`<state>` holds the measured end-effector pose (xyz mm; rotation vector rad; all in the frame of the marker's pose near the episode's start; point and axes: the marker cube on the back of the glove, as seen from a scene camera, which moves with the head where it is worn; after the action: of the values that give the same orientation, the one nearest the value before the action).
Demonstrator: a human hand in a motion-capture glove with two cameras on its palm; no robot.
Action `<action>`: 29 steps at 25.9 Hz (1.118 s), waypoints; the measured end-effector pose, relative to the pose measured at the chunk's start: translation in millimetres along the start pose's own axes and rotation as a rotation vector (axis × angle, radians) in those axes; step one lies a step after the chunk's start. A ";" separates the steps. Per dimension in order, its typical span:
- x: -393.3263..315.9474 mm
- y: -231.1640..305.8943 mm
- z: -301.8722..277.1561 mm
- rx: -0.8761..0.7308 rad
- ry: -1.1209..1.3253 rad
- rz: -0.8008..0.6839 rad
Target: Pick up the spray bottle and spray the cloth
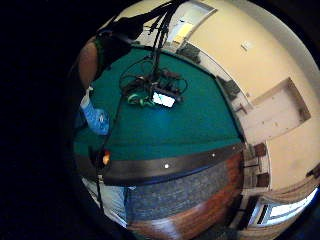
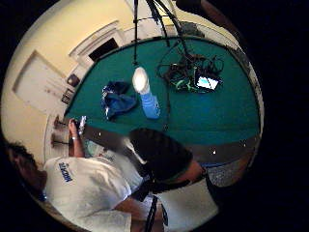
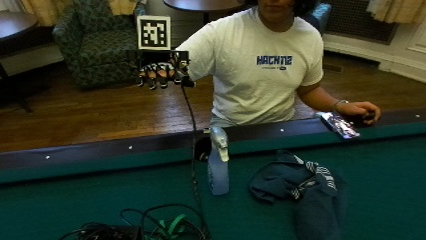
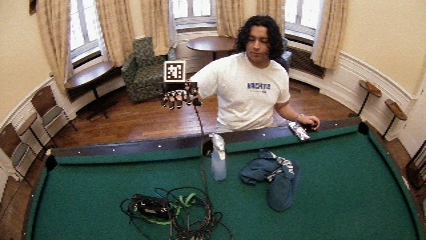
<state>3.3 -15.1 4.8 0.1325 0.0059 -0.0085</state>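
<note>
Two task things on the green worktop [image 3: 80, 200]: upright spray bottle [image 3: 218, 167] near the rail, crumpled cloth [image 3: 299, 187] just beside. Gloved right hand [image 3: 160, 72] raised well apart, grip relaxed, empty. Probably light, smooth plastic; best taken round the neck under the trigger.

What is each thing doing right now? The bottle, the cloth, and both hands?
Spray bottle: standing upright on the green table, untouched.
Cloth: lying crumpled on the table beside the bottle, apart from it.
Gloved right hand: raised in the air away from the table, fingers hanging loosely, holding nothing.
Bare hand: resting on the table's rail.
</note>
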 end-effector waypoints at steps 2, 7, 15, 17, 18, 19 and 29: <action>0.3 1.1 -0.6 -0.007 -0.002 -0.007; -3.5 -1.3 4.6 -0.007 -0.023 0.005; -11.6 22.1 46.8 -0.083 -0.066 0.032; -13.1 28.7 60.1 -0.084 -0.085 0.035; -14.2 31.1 66.8 -0.081 -0.098 0.037; -15.7 32.6 73.6 -0.071 -0.110 0.037; -24.0 64.2 122.2 -0.204 -0.183 0.034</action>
<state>-19.5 32.6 134.5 -0.0723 -0.1773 0.0137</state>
